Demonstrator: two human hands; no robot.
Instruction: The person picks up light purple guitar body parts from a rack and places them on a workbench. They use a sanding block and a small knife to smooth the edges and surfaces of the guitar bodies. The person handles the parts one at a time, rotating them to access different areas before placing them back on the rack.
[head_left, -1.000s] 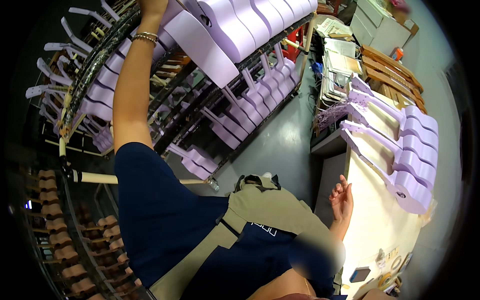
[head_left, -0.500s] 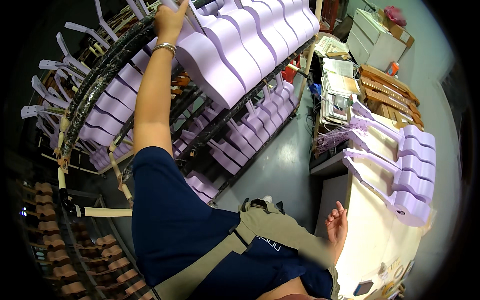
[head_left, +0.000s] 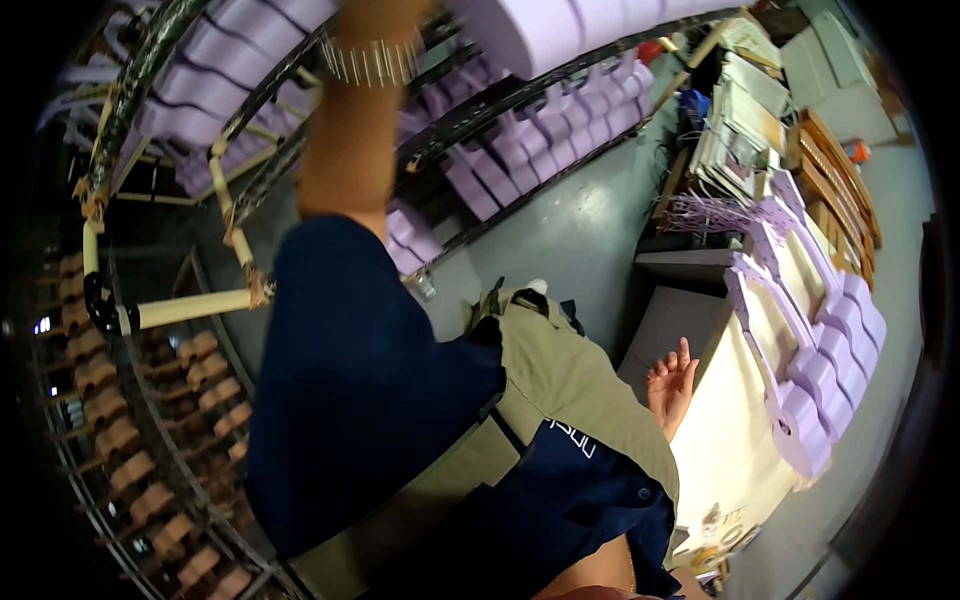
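**Arms [head_left: 350, 165] apart between black-wrapped rack [head_left: 436, 141] and cream-topped table [head_left: 745, 480]**

Nearest, a navy cloth sleeve [head_left: 330, 320] leads to the left hand [head_left: 388, 15], blurred and cut by the upper edge above a silvery bracelet [head_left: 370, 62]; whether it grips anything I cannot tell. The right hand [head_left: 672, 388] hangs just beside the table's edge, 1 finger extended, the others loosely curled, nothing in it.

Near the left wrist, smooth lilac guitar-shaped bodies [head_left: 510, 45] stand in a row on the rack. They look stiff and probably hollow, light for their bulk, slick-faced and easily scuffed at the rims; a neck, with a palm under the lower curve, seems the safest hold. Neighbours sit tight, so sideways room is scant.

Opposite, 1 row of lilac long-necked guitars [head_left: 830, 370] lies on the table, headstocks toward the aisle, where a swing could catch them. Grey floor [head_left: 555, 215] between offers turning room; beyond lie stacked papers [head_left: 740, 115] and brown wooden lengths [head_left: 835, 190].
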